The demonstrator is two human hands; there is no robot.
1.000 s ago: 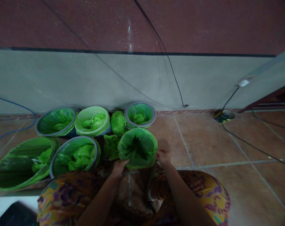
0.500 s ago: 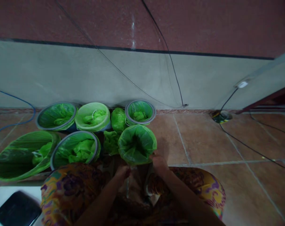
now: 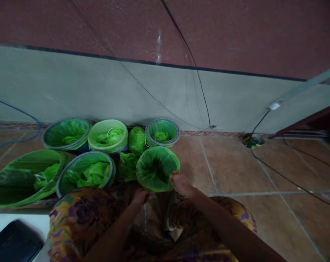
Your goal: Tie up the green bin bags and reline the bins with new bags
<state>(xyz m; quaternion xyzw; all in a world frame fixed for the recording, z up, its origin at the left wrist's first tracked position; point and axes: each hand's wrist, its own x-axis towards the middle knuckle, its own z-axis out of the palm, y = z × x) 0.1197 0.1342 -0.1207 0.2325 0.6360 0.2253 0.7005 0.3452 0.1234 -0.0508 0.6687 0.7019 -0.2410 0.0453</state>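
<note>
Across the tiled floor, other lined buckets stand from nine to twelve o'clock of the near bucket, which sits mouth open just ahead of the knees. The step in hand looks like settling its green liner around the rim; the next move seems to call for even tension there. The right hand, fingers closed on the liner at four o'clock, has come further over the rim since a second ago; the left hand now sits lower, near seven o'clock, curled, its hold unclear.
</note>
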